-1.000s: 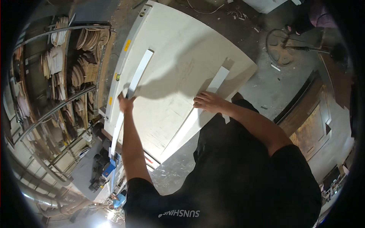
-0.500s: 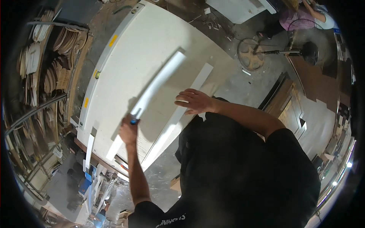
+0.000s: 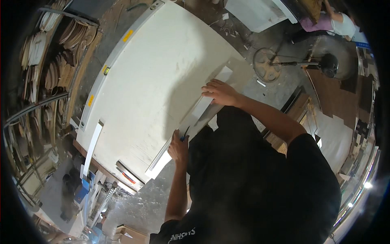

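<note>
Along the near edge of a large white board [image 3: 138,81] lies a long white strip [image 3: 199,110], running from lower left to upper right. My left hand [image 3: 178,149] is closed around a small blue tool [image 3: 183,137] with a dark tip, whose exact kind I cannot make out. It rests at the strip, below its middle. Farther up, my right hand [image 3: 221,92] grips across the strip, its fingers reaching over the far side. A second white piece [image 3: 161,162] shows at the strip's lower end; how the two overlap is partly hidden by my left hand.
A long spirit level [image 3: 106,70] lies along the board's far left edge. Near the lower corner are a narrow white strip [image 3: 94,142] and a dark piece with red [image 3: 126,175]. Shelves with curved offcuts [image 3: 53,77] stand left, a pedestal fan [image 3: 327,65] right.
The long strip and my left hand with the blue tool have moved right from the board's middle to its near edge. My right hand has shifted up and right and closed on the strip.
</note>
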Tool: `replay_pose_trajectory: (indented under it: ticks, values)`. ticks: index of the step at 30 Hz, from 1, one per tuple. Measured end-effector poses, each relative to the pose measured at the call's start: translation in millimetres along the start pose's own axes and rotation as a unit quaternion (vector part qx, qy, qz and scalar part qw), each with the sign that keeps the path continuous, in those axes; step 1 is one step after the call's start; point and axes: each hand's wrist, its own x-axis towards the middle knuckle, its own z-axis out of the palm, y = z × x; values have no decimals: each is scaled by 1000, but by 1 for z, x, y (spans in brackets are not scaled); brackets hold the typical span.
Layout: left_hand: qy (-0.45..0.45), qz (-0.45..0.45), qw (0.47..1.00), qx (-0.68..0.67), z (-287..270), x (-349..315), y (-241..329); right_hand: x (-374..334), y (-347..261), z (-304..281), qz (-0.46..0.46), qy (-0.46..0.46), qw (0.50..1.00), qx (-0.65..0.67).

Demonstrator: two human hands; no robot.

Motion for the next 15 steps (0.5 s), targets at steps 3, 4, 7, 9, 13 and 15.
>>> replay_pose_trajectory:
  ticks: [3,4,7,9,13,15]
  values:
    - [3,27,1000,-1,-9,9,1,-5,12,15,7,4,1000,22]
    - [7,37,999,-19,-11,10,-2,-5,14,17,5,10,1000,27]
    - [2,68,992,-102,-24,40,7,-10,19,22,-8,49,999,23]
    - [-63,57,992,-90,-50,72,53,-9,16,20,10,14,1000,20]
    - [-78,240,964,-88,-69,130,178,-5,14,19,-1,-22,999,30]
    - [-95,281,948,-117,-42,160,241,-10,18,33,-11,38,998,-39]
